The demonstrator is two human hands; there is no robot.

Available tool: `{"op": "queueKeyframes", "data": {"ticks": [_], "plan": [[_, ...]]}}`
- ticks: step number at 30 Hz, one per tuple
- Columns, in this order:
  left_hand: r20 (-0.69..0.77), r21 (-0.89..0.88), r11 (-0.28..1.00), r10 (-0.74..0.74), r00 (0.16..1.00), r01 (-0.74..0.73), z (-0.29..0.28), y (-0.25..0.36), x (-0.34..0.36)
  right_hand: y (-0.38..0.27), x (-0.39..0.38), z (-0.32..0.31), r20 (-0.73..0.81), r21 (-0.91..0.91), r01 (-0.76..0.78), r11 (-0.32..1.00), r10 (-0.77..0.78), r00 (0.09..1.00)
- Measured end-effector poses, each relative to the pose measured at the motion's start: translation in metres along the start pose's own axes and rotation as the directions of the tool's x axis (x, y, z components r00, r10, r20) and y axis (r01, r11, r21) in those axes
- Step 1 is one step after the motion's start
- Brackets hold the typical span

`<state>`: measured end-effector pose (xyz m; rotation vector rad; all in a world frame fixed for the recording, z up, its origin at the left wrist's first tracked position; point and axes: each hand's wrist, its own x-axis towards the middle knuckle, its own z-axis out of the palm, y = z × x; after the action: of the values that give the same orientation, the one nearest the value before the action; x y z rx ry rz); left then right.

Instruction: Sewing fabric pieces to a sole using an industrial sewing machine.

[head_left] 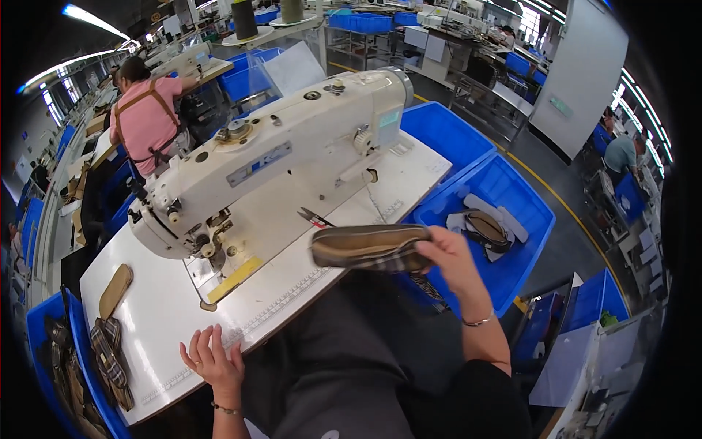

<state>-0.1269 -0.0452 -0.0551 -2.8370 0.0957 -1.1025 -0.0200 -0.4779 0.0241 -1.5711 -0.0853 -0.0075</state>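
In my right hand [452, 257] is a brown cloth shoe [369, 246] with a plaid side, gripped at one end and held above the front edge of the white sewing table. My left hand [214, 357] rests at that edge, its fingers apart and nothing in them. Before me stands a white sewing machine [285, 139], with a yellow strip [238, 278] on the bed by its needle area. Scissors with red on them [314, 217] lie behind the shoe. On the table's left end are a tan insole [116, 290] and a plaid cloth shoe upper [110, 358].
A blue bin [537, 212] at the right holds shoes and pale soles; another blue bin [457, 143] stands behind it. A further blue bin [91, 373] with dark pieces is at the far left. A person in a pink shirt [148, 121] sits beyond the machine. Thread spools [243, 20] stand at the back.
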Motion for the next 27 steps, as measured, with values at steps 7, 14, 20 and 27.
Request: {"op": "queueKeyframes", "data": {"ticks": [7,14,20,27], "plan": [[-0.01,-0.012,0.999,-0.036,0.999,0.036,-0.003,0.004,0.008,0.027,-0.071,-0.144,-0.502,-0.835,-0.28,0.474,-0.448,0.74],[0.122,-0.086,0.992,-0.084,0.989,0.094,-0.004,0.006,0.019,0.008,0.02,-0.02,-0.021,-0.832,0.209,0.514,-0.406,0.914],[0.198,-0.264,0.948,-0.124,0.972,0.175,-0.013,0.001,0.023,0.02,0.072,0.105,0.432,-0.805,0.557,0.204,-0.441,0.786],[0.376,-0.603,0.73,-0.096,0.922,0.321,-0.022,-0.043,0.035,0.067,0.14,0.094,0.435,-0.793,0.564,0.229,-0.435,0.788]]}}
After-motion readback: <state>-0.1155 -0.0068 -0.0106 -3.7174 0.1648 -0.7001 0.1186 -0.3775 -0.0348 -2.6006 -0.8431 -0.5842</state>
